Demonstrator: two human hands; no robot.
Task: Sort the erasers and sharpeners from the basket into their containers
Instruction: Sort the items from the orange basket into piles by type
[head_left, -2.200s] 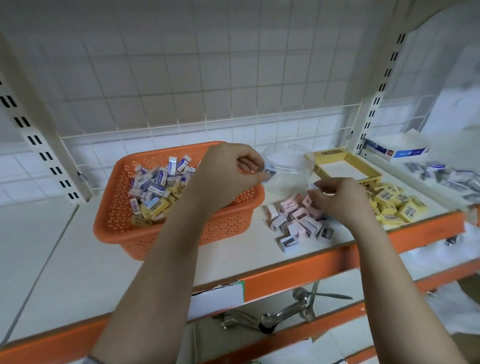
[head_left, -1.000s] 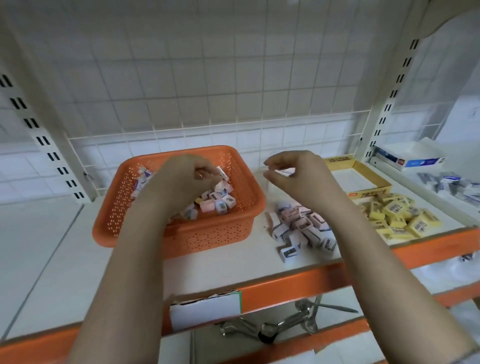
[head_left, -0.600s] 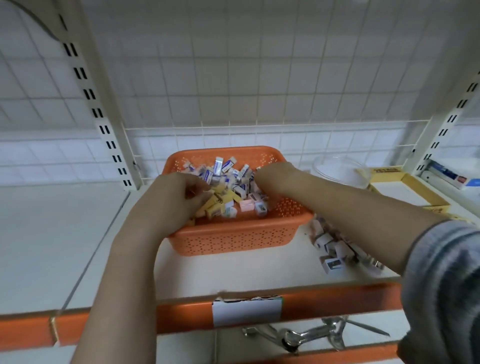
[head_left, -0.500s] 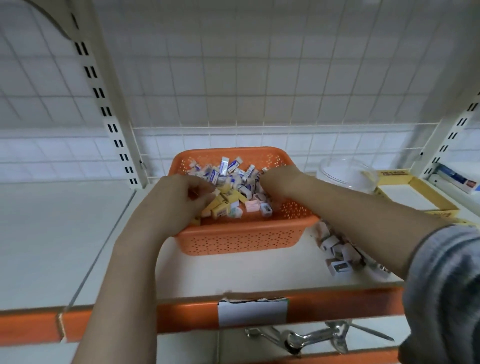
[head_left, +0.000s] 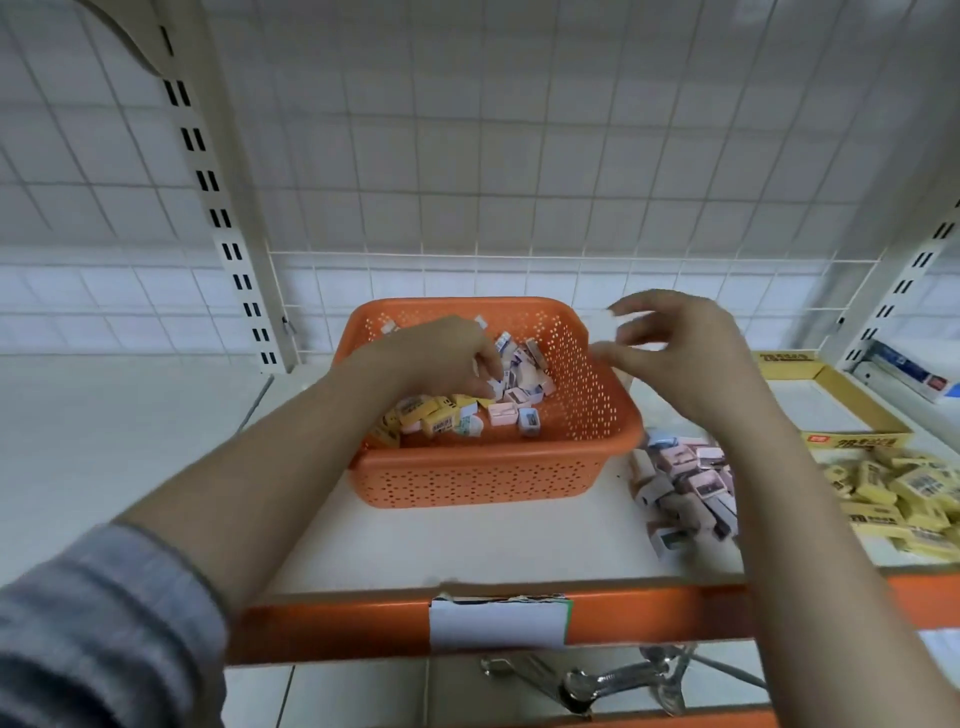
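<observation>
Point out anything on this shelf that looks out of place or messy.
Two loose heaps lie on the bare shelf rather than in containers: pink sharpeners right of the orange basket, and yellow erasers spilled in front of the yellow box. The shelf-edge label has a torn top edge.

Both hands (head_left: 436, 358) over orange basket (head_left: 488, 478)

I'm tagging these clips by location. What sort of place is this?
Probably a shop or stockroom: slotted metal shelving uprights with a wire grid back, an orange shelf edge bearing a label holder, and heaps of packaged yellow erasers.
</observation>
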